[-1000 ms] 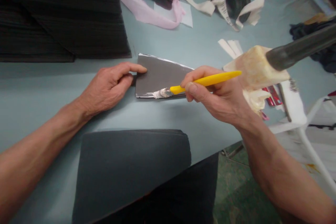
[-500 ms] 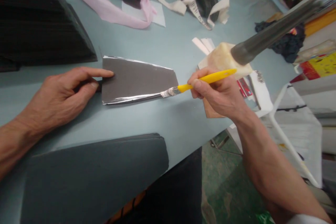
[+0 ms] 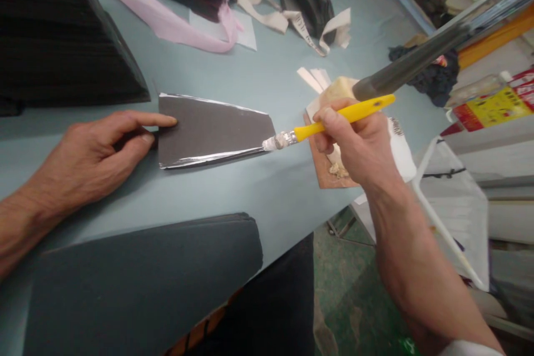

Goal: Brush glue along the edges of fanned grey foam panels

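Observation:
A tapered dark grey panel (image 3: 212, 128) lies on the table, with white paste along both long edges. My left hand (image 3: 100, 153) rests at its wide end, index finger stretched out and pressing on the surface, thumb apart beside the edge. In my right hand (image 3: 354, 139) is a paintbrush (image 3: 311, 128) with a yellow handle, gripped between thumb and fingers. White paste coats its bristles, which touch the panel's near edge at the narrow end. Just beyond my right hand stands a cream block-like container (image 3: 340, 89), partly hidden by the hand.
Tall dark stacked pieces (image 3: 70, 50) stand at the left. More dark panels (image 3: 150, 272) lie along the near table edge. Pink cloth (image 3: 167, 28) and cream strips (image 3: 267, 14) are at the back. A dark grey tube (image 3: 404, 69) slants above the container. A brown board (image 3: 327, 175) lies under it.
The brush has slid right along the near edge to the panel's narrow corner, and its handle has tilted up a little. My left hand keeps its place on the panel. The view has shifted slightly.

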Demonstrator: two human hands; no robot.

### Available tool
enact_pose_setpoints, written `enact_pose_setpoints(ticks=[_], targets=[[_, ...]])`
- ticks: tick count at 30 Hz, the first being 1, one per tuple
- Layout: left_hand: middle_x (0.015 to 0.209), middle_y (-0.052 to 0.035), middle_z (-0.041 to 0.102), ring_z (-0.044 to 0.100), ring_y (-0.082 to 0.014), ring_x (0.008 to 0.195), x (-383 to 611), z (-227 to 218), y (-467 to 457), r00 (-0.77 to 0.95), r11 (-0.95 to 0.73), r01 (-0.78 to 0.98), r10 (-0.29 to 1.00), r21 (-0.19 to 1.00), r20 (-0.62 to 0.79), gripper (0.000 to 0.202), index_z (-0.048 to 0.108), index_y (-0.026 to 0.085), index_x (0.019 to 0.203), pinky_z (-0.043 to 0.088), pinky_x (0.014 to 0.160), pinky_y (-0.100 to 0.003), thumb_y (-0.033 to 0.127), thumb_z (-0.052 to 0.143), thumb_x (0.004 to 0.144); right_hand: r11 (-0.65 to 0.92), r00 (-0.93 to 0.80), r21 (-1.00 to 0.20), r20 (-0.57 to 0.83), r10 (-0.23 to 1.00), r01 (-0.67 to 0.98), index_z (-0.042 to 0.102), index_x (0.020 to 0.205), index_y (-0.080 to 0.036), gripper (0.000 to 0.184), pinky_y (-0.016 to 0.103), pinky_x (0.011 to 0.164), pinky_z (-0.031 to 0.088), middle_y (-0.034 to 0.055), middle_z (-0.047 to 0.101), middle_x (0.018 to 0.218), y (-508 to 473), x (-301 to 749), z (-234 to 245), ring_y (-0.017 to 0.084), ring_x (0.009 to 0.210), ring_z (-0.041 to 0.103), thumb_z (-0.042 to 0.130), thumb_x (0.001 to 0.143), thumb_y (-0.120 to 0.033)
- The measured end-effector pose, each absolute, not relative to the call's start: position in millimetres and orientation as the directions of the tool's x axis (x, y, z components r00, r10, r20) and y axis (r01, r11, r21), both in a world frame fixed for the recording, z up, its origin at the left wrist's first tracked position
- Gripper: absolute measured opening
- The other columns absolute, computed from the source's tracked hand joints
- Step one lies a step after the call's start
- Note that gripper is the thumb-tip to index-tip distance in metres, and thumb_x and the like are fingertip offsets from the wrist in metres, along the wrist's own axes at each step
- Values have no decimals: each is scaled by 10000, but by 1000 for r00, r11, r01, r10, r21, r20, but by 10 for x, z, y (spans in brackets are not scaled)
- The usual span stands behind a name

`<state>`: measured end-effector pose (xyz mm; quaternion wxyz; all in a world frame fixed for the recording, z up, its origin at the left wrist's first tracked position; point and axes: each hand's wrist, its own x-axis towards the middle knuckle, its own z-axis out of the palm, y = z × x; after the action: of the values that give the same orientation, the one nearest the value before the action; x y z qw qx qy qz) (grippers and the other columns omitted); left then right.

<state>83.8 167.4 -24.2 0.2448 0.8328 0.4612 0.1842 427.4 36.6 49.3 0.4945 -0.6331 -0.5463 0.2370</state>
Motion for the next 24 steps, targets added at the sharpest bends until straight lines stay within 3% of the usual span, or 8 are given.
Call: enact_pose_setpoints(ticks=[7, 11, 13, 17, 24], targets=[[940, -8, 727, 502, -139, 639, 838, -246, 1679, 503, -440, 684, 862, 582, 60, 600, 724, 257, 1442, 372, 656, -270, 544, 467, 982, -1, 312, -927, 126, 942, 376, 675, 802, -199, 257, 194, 457, 423, -65, 605, 538, 507, 4047, 363, 59, 475, 519, 775, 964, -372], [982, -15, 735, 579, -159, 741, 845, -253, 1671, 498, -444, 680, 864, 583, 77, 594, 733, 258, 1430, 392, 709, -265, 539, 474, 976, -79, 385, -916, 86, 919, 393, 655, 743, -196, 265, 178, 453, 430, -58, 611, 526, 497, 4138, 320, 55, 456, 529, 757, 961, -306], [999, -17, 741, 599, -169, 776, 849, -252, 1668, 500, -451, 673, 862, 586, 89, 591, 738, 263, 1422, 402, 728, -267, 539, 478, 969, -114, 441, -907, 85, 893, 404, 654, 719, -195, 277, 172, 448, 437, -53, 610, 522, 476, 4227, 317, 56, 447, 531, 748, 960, -296], [991, -14, 748, 529, -137, 651, 856, -238, 1666, 508, -463, 659, 855, 593, 103, 606, 744, 253, 1413, 378, 660, -265, 547, 472, 958, -123, 504, -905, 111, 856, 407, 663, 709, -200, 287, 168, 438, 457, -56, 600, 523, 427, 4347, 336, 57, 433, 527, 760, 952, -318], [879, -3, 698, 532, -149, 681, 884, -217, 1662, 507, -456, 667, 857, 589, 90, 593, 746, 245, 1404, 389, 684, -259, 524, 468, 960, -70, 462, -949, 84, 883, 307, 675, 794, -196, 231, 162, 441, 461, -69, 609, 525, 501, 4089, 324, 58, 435, 552, 751, 967, -328]])
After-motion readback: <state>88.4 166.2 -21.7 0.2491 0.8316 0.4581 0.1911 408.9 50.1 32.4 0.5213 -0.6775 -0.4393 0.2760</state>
